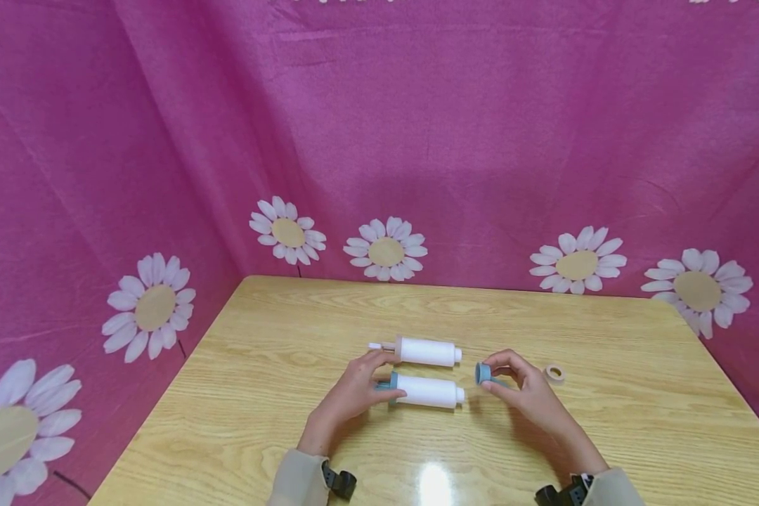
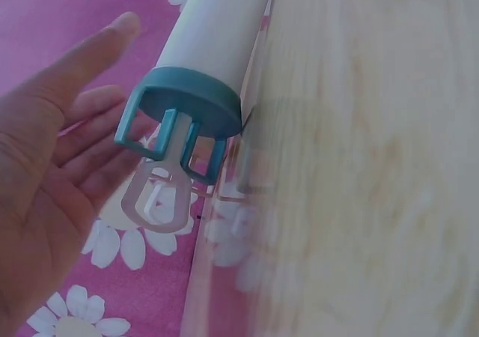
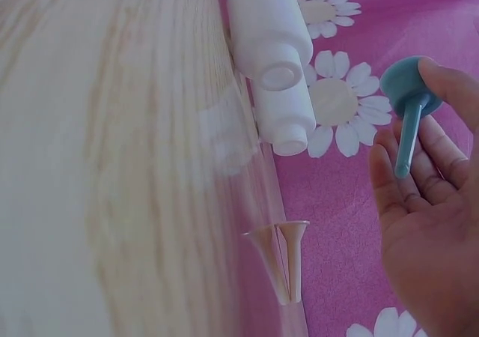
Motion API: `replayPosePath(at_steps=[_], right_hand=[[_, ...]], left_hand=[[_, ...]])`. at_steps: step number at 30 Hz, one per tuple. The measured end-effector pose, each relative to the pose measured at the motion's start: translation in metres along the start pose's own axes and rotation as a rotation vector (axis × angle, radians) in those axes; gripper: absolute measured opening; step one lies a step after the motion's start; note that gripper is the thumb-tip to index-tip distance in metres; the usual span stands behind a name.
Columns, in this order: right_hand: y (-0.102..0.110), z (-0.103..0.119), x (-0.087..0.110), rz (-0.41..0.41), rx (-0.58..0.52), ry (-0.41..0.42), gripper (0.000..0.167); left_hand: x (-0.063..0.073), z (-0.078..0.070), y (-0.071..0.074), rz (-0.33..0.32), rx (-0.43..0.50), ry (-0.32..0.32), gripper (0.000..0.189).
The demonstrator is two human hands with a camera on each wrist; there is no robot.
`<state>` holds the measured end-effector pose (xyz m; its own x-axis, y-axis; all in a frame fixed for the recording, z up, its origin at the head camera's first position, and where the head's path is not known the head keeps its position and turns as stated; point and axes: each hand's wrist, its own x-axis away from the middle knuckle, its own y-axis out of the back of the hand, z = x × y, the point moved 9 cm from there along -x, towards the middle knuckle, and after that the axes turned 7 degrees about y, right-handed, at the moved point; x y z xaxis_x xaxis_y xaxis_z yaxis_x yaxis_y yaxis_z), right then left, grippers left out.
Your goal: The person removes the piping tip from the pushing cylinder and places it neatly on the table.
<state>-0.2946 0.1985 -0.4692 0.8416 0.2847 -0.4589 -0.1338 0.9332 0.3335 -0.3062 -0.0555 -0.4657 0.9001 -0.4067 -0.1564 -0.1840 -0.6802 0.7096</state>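
Note:
Two big white syringe-like tubes lie side by side on the table. The nearer tube [image 1: 426, 391] has a teal collar [image 2: 183, 97] with handle loops and a pale plunger ring [image 2: 138, 202]. My left hand [image 1: 352, 387] is spread around its collar end, fingers extended and thumb alongside. The farther tube [image 1: 427, 351] has a beige collar and lies just beyond my left fingertips. To the right of the tubes' nozzle ends, my right hand [image 1: 528, 393] pinches a teal funnel [image 3: 408, 90] between thumb and fingers, its wide mouth facing the tubes and its narrow stem toward the palm.
A beige funnel [image 1: 554, 373] stands on the table just beyond my right hand. The wooden table [image 1: 278, 337] has a glossy top. Behind it and along its left side hangs a magenta cloth [image 1: 455, 140] printed with white daisies.

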Motion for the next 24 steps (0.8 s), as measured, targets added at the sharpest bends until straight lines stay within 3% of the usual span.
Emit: replayPosePath(at_steps=[5,11,24], right_hand=[[-0.004,0.000,-0.001,0.002,-0.010,0.020,0.024],[-0.012,0.002,-0.005,0.007,0.002,0.007,0.022],[-0.032,0.007,-0.010,0.044,-0.023,0.042,0.020]], left_hand=[[-0.001,-0.014,0.007,-0.118,0.000,-0.094,0.049],[-0.002,-0.035,0.004,-0.212,0.014,-0.199,0.048],[-0.007,-0.063,-0.023,-0.154,0.046,-0.281,0.042]])
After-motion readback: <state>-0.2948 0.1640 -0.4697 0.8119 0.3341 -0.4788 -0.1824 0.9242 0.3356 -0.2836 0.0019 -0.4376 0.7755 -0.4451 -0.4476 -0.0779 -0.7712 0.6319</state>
